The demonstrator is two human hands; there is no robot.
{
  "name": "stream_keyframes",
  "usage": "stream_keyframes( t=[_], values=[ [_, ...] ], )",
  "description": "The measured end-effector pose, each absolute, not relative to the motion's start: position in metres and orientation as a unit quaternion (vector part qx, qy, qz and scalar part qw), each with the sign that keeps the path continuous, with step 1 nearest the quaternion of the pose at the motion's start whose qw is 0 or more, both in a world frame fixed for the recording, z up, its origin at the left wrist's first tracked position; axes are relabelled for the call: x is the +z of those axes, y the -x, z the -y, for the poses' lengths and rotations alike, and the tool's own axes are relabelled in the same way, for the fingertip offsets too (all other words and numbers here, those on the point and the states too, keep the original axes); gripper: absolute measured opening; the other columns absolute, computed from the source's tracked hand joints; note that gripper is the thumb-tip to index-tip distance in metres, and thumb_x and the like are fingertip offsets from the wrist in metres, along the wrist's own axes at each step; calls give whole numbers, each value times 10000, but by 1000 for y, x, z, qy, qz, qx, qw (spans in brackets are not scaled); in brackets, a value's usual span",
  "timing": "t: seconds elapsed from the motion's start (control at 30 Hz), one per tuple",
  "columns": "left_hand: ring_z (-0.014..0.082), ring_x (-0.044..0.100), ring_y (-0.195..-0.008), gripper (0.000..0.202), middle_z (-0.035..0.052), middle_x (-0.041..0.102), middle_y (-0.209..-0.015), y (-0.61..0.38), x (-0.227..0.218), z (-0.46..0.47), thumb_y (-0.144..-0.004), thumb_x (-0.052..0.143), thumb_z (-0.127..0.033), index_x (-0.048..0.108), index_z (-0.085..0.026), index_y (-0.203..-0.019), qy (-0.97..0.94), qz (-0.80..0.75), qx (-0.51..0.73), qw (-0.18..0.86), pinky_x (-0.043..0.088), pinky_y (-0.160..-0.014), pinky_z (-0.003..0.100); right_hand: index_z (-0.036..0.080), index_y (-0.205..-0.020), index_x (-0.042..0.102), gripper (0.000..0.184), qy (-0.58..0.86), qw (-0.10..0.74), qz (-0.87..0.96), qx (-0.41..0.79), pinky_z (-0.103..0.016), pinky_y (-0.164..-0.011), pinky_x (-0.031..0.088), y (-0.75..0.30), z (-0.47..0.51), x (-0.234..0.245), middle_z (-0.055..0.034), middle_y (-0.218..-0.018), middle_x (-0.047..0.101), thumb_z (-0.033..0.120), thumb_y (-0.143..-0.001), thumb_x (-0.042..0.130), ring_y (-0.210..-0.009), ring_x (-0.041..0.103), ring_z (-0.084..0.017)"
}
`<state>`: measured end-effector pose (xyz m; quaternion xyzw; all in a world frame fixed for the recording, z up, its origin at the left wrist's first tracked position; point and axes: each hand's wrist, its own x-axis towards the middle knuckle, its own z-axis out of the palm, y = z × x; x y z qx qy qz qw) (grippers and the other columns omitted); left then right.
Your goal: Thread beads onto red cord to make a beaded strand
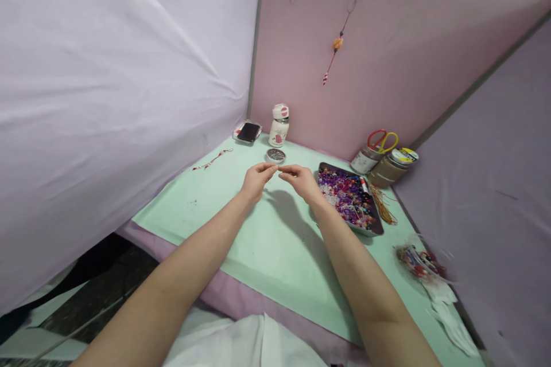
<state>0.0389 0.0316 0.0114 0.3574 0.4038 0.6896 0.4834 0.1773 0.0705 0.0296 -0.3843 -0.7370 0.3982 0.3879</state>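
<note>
My left hand and my right hand meet above the middle of the table, their fingertips almost touching. Thumb and fingers of each are pinched together. Whatever sits between them is too small to make out. Just beyond the fingertips stands a small round tin with tiny shiny bits in it. To the right of my right hand lies a dark tray heaped with purple, red and clear beads. A red and white beaded string rests on the table at the left.
A white bottle and a dark phone-like object stand at the back. Scissors rise from a can beside a lidded jar. At the right are cords and a clear bowl. A beaded cord hangs on the wall.
</note>
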Motion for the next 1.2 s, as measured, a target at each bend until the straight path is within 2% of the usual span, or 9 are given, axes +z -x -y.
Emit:
stream_keyframes(
  t=[0.17, 0.37, 0.57, 0.77, 0.93, 1.2],
  values=[
    [120, 520, -705, 266, 17, 631, -715, -42, 13, -29, -543, 788, -373, 692, -190, -710, -368, -401, 679, 492, 401, -706, 277, 176, -780, 723, 198, 376, 416, 698, 445, -333, -780, 461, -175, -66, 37, -48, -826, 716, 321, -651, 683, -793, 621, -189],
    [142, 548, -837, 251, 28, 653, -779, -46, 24, -26, -513, 813, -321, 690, -193, -689, -334, -387, 670, 538, 386, -782, 271, 150, -804, 729, 260, 379, 404, 673, 491, -303, -733, 447, -176, -63, 44, -50, -809, 720, 342, -633, 690, -756, 612, -175],
    [149, 549, -912, 220, 35, 665, -850, -46, 30, -23, -546, 803, -301, 693, -197, -707, -317, -398, 649, 565, 352, -815, 275, 156, -821, 731, 262, 375, 390, 669, 509, -281, -719, 419, -179, -58, 51, -30, -779, 710, 344, -641, 698, -712, 581, -146],
    [118, 541, -839, 207, 13, 639, -804, -49, 43, -20, -553, 798, -267, 679, -196, -707, -291, -397, 623, 608, 350, -750, 245, 166, -791, 722, 244, 328, 375, 656, 567, -264, -724, 395, -183, -63, 47, -10, -771, 686, 368, -656, 697, -688, 541, -115],
    [98, 522, -768, 212, -1, 615, -777, -51, 54, -22, -553, 796, -243, 663, -188, -707, -280, -408, 598, 630, 346, -704, 236, 162, -771, 713, 248, 310, 384, 627, 602, -255, -672, 373, -187, -71, 43, 12, -683, 639, 362, -624, 719, -614, 470, -89],
    [84, 516, -747, 225, -11, 593, -767, -49, 63, -30, -554, 807, -218, 655, -189, -718, -275, -396, 566, 669, 362, -679, 223, 166, -741, 692, 217, 331, 393, 621, 592, -281, -750, 392, -188, -68, 53, -5, -741, 664, 357, -638, 696, -721, 542, -127]
  ],
)
